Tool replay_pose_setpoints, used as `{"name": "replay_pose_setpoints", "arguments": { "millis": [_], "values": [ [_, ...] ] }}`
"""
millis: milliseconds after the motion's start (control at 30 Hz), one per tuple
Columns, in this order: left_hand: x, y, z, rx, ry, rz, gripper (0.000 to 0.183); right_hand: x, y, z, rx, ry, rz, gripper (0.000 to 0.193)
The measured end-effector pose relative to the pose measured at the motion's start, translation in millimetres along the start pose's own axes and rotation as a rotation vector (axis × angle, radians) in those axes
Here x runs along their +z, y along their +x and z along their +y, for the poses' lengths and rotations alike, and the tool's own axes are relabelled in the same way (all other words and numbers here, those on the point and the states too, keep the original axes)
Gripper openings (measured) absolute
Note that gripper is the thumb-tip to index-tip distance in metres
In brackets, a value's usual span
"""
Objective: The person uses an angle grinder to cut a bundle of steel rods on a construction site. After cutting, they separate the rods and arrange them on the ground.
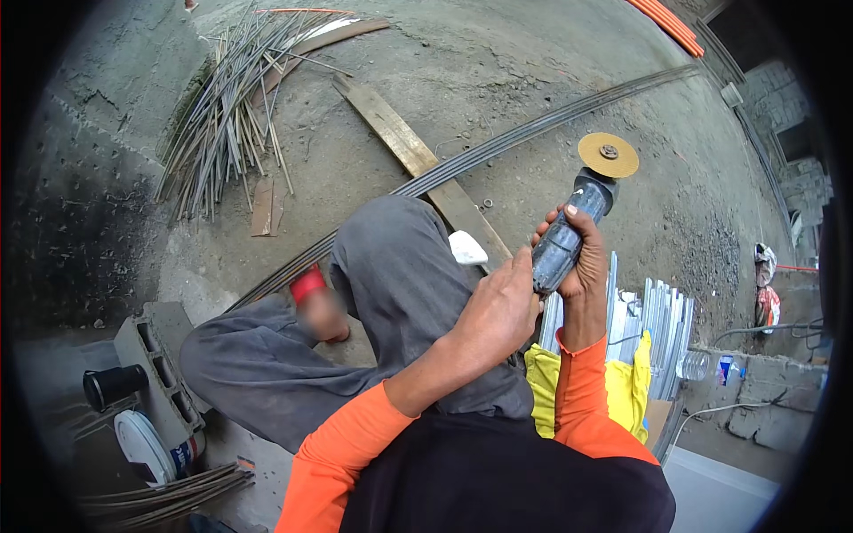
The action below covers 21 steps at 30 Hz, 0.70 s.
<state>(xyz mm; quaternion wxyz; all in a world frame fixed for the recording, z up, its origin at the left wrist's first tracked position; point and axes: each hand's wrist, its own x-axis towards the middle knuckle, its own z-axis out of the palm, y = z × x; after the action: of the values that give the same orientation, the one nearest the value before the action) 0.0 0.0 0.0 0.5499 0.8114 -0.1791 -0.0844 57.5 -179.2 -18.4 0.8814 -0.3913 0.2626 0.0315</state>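
- Fingers (541, 232) of the right hand (588, 262) are wrapped around the body of a blue-black angle grinder (560, 246), closed firmly on it, with the thumb laid along the side.
- Left hand (499, 306): its fingers are curled in at the grinder's rear end; whether they grip the casing or something behind it, I cannot tell.
- Held up to the right of the wooden plank (400, 138), the angle grinder carries a yellow-brown abrasive disc (610, 162), its face turned upward.
- Across the plank lies a bundle of long, thin steel rods (498, 147).
- Beside the plank's near end, next to the grey-trousered knee (395, 235), shows a white piece (467, 249) whose kind I cannot tell.
- Left of the plank is a heap of loose steel bars (233, 111), with a brown flat scrap (265, 209) just below it.
- Right of the plank's near end are pale metal channels (673, 333), a yellow cloth (629, 382) and a clear plastic bottle (693, 365).
- Well left of the plank's near end stand a hollow concrete block (160, 369), a black cup (115, 386) and a white-lidded pail (142, 444).
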Motion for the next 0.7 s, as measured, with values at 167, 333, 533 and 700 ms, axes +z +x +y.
{"name": "replay_pose_setpoints", "arguments": {
  "millis": [167, 333, 533, 700],
  "values": [
    [-1, 10, 0, -0.029, -0.005, -0.026, 0.056, 3, 10, -6, 0.001, -0.025, -0.021, 0.028],
    [1, 7, -6, -0.038, 0.054, 0.025, 0.057, 9, 9, 3, 0.016, -0.077, 0.018, 0.030],
    [-13, 3, 9, 0.195, 0.194, 0.201, 0.076, 2, 32, 6, 0.029, -0.195, -0.016, 0.031],
    [-146, -6, 34, 0.002, -0.529, 0.371, 0.041, -37, 76, 19, -0.093, -0.675, 0.009, 0.033]
  ]
}}
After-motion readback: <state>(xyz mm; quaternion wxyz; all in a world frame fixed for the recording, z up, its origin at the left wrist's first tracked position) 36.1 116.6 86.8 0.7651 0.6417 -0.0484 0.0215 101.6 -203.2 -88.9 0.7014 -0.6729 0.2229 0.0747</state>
